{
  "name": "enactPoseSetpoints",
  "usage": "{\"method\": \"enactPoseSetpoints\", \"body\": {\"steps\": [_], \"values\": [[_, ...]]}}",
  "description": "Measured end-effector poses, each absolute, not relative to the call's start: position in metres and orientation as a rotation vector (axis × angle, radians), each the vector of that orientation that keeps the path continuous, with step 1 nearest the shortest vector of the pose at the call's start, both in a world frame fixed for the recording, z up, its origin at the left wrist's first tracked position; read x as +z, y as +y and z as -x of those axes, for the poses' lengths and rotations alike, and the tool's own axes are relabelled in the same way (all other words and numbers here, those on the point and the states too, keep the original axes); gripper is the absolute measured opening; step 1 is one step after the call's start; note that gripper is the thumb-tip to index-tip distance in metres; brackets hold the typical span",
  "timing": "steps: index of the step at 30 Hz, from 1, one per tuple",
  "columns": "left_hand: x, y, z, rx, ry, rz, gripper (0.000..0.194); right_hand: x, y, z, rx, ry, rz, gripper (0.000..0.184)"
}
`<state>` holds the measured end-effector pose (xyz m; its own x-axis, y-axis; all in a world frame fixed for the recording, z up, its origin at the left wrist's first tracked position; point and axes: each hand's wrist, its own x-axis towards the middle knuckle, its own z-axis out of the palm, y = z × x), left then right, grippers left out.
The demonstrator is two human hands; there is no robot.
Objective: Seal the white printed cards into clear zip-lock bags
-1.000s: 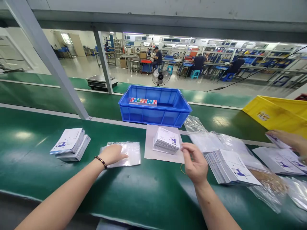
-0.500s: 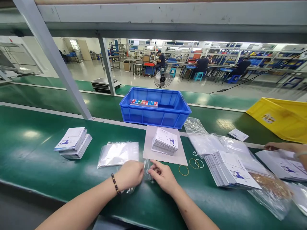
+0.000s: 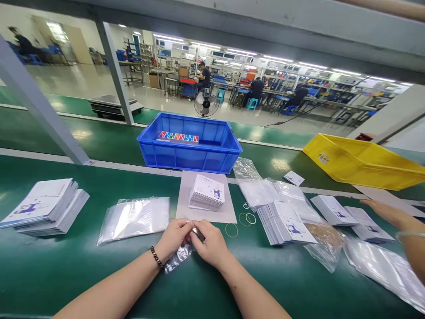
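A small clear plastic bag [image 3: 179, 259] is held between the left hand [image 3: 174, 239] and the right hand [image 3: 211, 242] – it is pinched by the fingers of both, low over the glossy green surface [image 3: 199, 294]. A flat pile of clear plastic sleeves [image 3: 134, 219] is laid to the left. Just beyond the hands, a stack of white booklets printed in purple [image 3: 207, 192] is supported by a pale rectangular sheet [image 3: 227, 215] – near an open blue plastic crate [image 3: 191, 156].
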<state>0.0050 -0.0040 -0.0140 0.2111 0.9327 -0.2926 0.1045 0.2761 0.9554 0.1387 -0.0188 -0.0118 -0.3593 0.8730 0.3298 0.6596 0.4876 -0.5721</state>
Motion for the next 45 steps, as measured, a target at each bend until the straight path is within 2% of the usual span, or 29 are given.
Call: {"method": "enactPoseSetpoints", "body": {"steps": [4,10,13,19,24,34,38,41,43,45], "values": [[-0.015,-0.005,-0.001,0.758,1.203,-1.220,0.036,-0.005,-0.018,-0.139,0.668,-2.020,1.347,0.004],[-0.016,-0.008,0.004,0.706,1.234,-1.479,0.039,-0.008,-0.017,-0.137,0.700,-2.014,1.359,0.025],[-0.015,-0.011,0.004,0.661,1.271,-1.594,0.037,-0.013,-0.016,-0.136,0.606,-2.050,1.420,0.026],[-0.015,-0.010,-0.001,0.615,1.307,-1.477,0.037,-0.017,-0.011,-0.138,0.131,-2.020,1.578,0.020],[-0.012,-0.002,0.005,0.628,1.270,-1.158,0.041,-0.009,-0.016,-0.142,0.118,-2.216,1.336,0.021],[-0.005,-0.003,0.009,0.681,1.276,-1.258,0.039,-0.005,-0.015,-0.149,0.275,-2.354,1.177,0.020],[0.002,-0.005,0.017,0.891,1.201,-1.901,0.022,0.000,-0.013,-0.155,0.566,-2.277,1.142,0.022],[0.008,-0.003,0.026,0.717,1.021,-2.270,0.018,0.009,-0.011,-0.166,0.859,-2.295,1.116,0.017],[0.011,0.000,0.030,0.585,1.048,-2.318,0.013,0.017,-0.010,-0.175,0.999,-2.311,1.124,0.015],[0.013,0.002,0.032,0.512,1.084,-2.285,0.017,0.024,-0.009,-0.183,1.024,-2.275,1.116,0.019]]}}
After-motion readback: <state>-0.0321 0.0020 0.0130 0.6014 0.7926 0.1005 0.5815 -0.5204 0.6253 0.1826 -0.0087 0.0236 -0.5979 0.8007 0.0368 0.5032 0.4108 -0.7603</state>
